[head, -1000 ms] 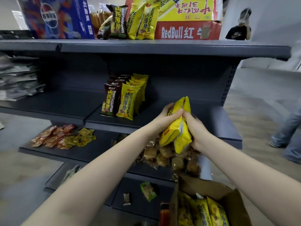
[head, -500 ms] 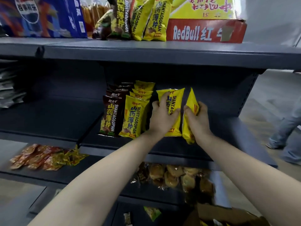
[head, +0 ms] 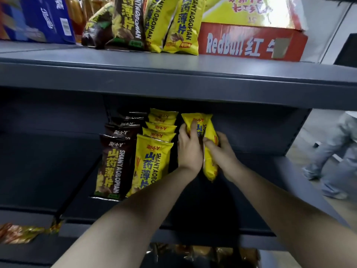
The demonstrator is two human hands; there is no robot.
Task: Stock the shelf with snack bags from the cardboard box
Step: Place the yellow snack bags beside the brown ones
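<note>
On mid shelf (head: pixel 280 180), two yellow bags (head: pixel 197 120) are being clamped upright by L hand (head: pixel 190 151) and R hand (head: pixel 222 153), just right of yellow row (head: pixel 152 161).

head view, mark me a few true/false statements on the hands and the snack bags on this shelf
1. The left hand and the right hand both grip yellow bags at the middle shelf. True.
2. The held bags are left of the brown bag row. False: they are right of the yellow bag row, which itself stands right of the brown bag row.
3. A red RedBull carton sits on the top shelf. True.
4. The top shelf holds no snack bags. False: leaning snack bags, brown and yellow, stand left of the carton.
</note>
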